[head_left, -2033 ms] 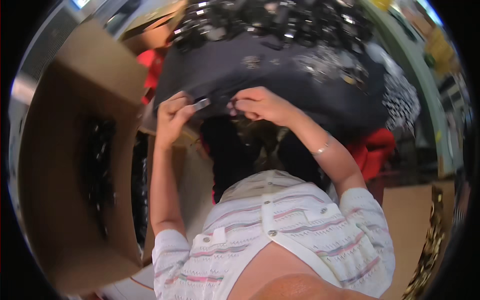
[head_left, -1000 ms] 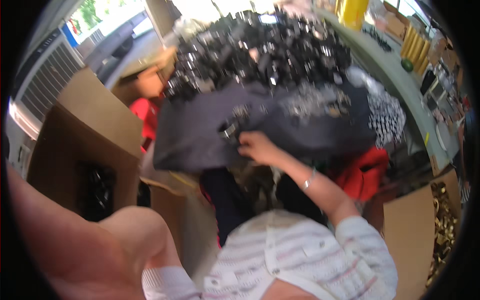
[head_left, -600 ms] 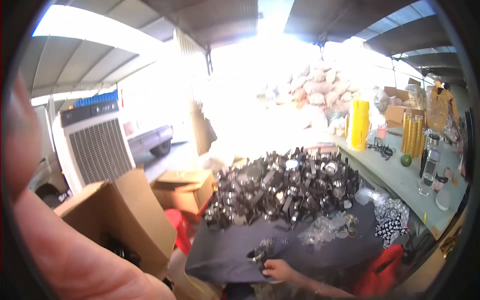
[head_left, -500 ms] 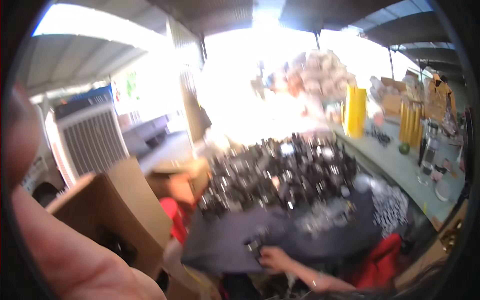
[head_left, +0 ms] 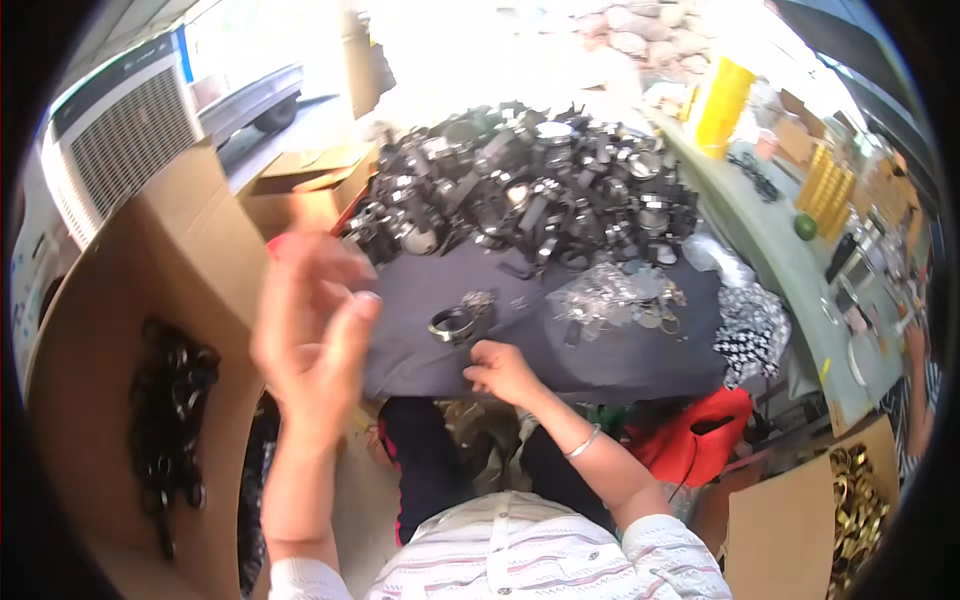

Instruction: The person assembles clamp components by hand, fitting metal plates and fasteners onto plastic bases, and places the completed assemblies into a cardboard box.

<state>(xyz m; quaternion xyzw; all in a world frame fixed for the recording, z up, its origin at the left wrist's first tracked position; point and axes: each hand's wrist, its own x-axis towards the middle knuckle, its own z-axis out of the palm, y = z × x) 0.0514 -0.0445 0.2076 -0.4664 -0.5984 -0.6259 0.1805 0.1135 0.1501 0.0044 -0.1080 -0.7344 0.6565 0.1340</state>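
Note:
My left hand (head_left: 315, 335) is raised between the cardboard box and the left end of the dark cloth-covered table (head_left: 410, 370). Its thumb stands apart from the fingers, which are blurred by motion; nothing shows in it. Low over the front of the cloth, my right hand (head_left: 505, 372) has its fingers curled together. Whatever they may hold is hidden. Just beyond its fingertips lies a dark round ring with a shiny rim (head_left: 452, 323), touching or beside a small cluster of silvery bits (head_left: 478, 299). Farther back rises a heap of black and silver strap-like pieces (head_left: 540, 190).
A tall open cardboard box (head_left: 90, 330) with black pieces stands at the left. Clear plastic bags with small parts (head_left: 610, 295) lie right of centre, beside a black-and-white patterned cloth (head_left: 752, 330). A green side bench (head_left: 790, 270) runs along the right, above a box of gold-coloured rings (head_left: 858, 515).
The view has tipped downward. My left hand has moved from close to the camera at the left edge to beside the table. My right hand remains near the ring.

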